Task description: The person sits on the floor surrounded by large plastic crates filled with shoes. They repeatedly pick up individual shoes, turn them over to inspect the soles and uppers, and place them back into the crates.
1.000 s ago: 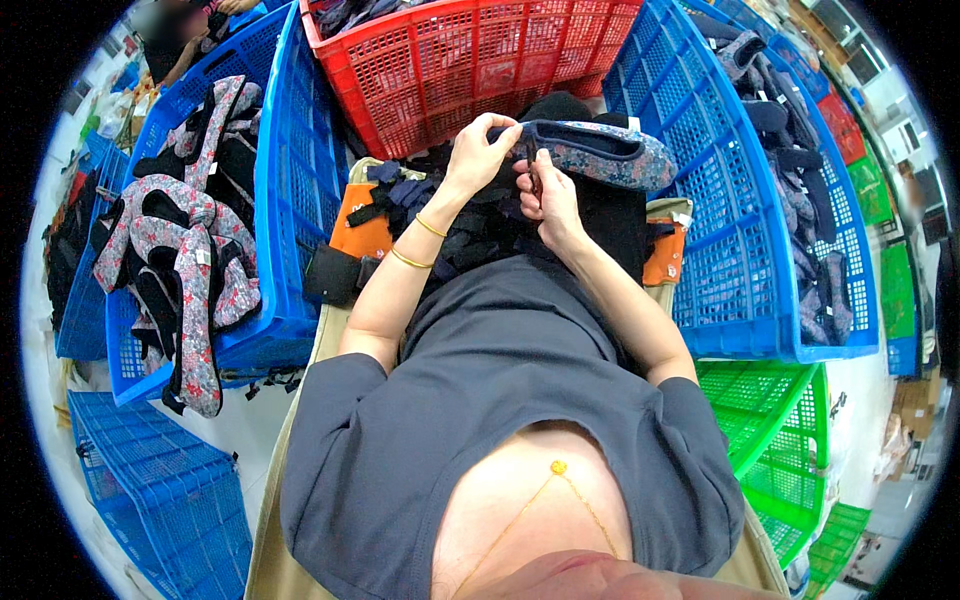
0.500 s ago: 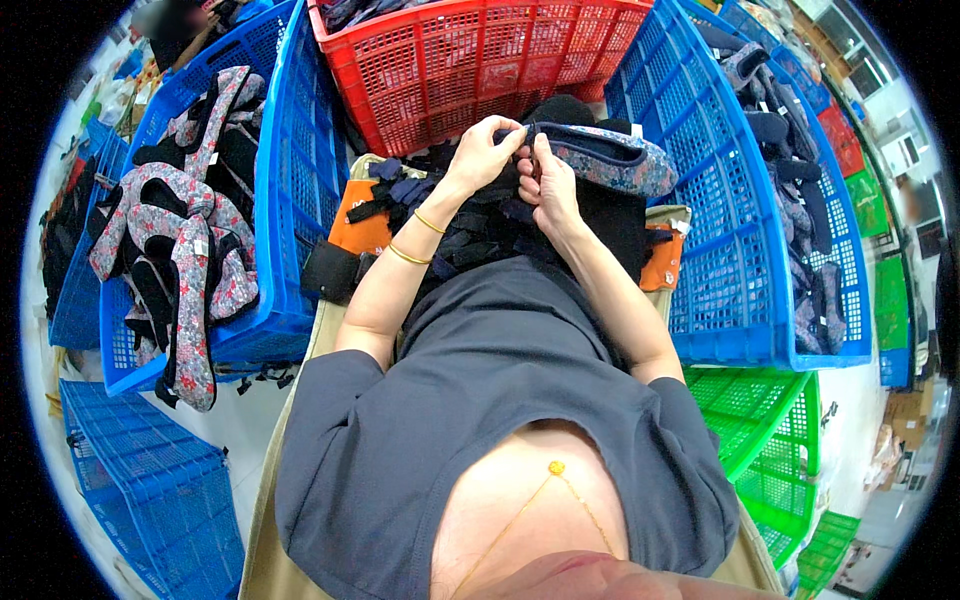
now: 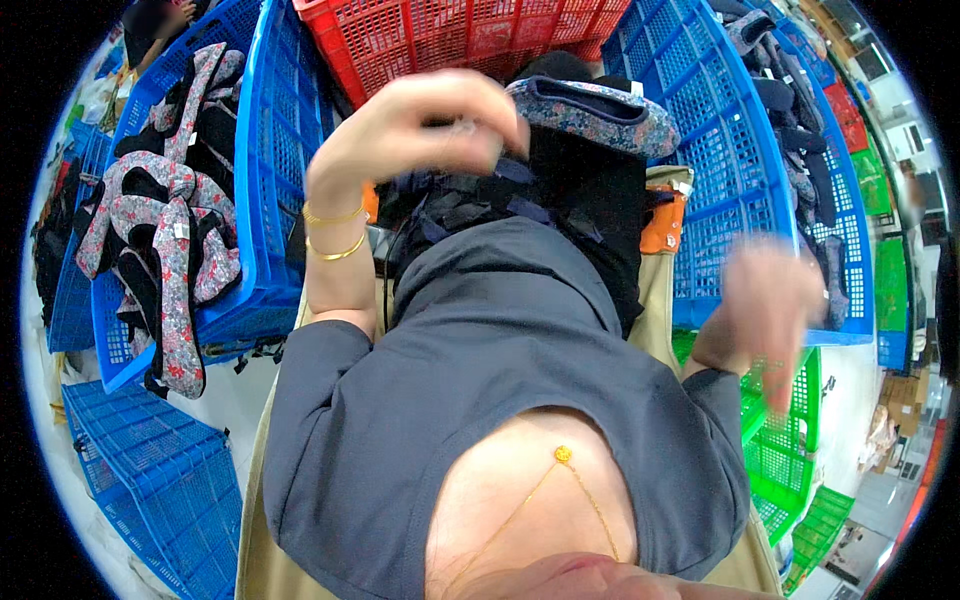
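Observation:
A blue floral fabric slipper [image 3: 640, 130] with a dark-trimmed opening lies at the far side of my lap, on black cloth. My left hand [image 3: 430, 125] hangs raised beside its left end, fingers curled and blurred; whether anything is between them is not clear. Out to the right, my right hand [image 3: 770, 300] is smeared by motion, away from the slipper and near the right blue crate [image 3: 700, 200]. Dark fabric scraps [image 3: 450, 210] are heaped on my lap.
On the left, a blue crate [image 3: 265, 180] overflows with grey-and-red floral slippers [image 3: 175, 250]. A red crate [image 3: 450, 50] stands ahead. Dark patterned slippers [image 3: 800, 130] fill another crate at right. Green crates [image 3: 780, 450] stand low right, more blue ones [image 3: 160, 480] low left.
Both hands have let go of the slipper, which stays at the far side of my lap. The left hand has lifted leftward; the right has swung out to the right and nearer me.

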A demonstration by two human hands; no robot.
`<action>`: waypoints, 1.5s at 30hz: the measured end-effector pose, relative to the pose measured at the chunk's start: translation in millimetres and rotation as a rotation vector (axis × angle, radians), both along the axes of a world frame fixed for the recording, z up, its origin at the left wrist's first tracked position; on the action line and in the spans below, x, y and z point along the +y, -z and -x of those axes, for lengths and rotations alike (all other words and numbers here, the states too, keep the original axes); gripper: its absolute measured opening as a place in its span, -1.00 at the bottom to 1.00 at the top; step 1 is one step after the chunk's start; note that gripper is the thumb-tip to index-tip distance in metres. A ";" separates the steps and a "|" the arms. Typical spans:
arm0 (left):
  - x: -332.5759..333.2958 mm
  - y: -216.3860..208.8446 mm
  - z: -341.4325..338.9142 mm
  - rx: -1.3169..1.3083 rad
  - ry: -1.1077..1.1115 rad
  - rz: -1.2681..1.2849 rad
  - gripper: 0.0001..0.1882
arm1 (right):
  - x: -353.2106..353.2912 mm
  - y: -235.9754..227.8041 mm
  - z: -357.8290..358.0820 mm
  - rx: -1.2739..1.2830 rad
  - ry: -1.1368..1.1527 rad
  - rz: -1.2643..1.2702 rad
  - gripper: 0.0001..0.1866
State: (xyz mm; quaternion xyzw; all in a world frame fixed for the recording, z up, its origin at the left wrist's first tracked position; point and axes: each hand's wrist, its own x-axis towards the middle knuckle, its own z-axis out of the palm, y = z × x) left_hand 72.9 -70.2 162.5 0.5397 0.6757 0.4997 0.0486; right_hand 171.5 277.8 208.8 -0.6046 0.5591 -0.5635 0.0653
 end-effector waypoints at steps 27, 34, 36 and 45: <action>27.9 -142.3 -59.4 0.290 1.239 -0.349 -0.83 | -26.6 -101.0 -76.8 0.254 -0.522 0.068 -0.78; 52.2 -105.1 41.3 0.096 1.408 -0.402 -0.75 | 32.9 -32.0 51.2 0.083 -0.491 0.408 -0.72; 82.5 -42.3 101.4 0.066 0.844 -0.228 -0.57 | 47.0 40.3 77.8 -0.452 0.563 0.558 -0.80; 149.3 116.4 117.3 0.462 -0.520 0.233 -0.31 | 60.1 129.2 157.1 -0.744 1.206 0.397 -0.86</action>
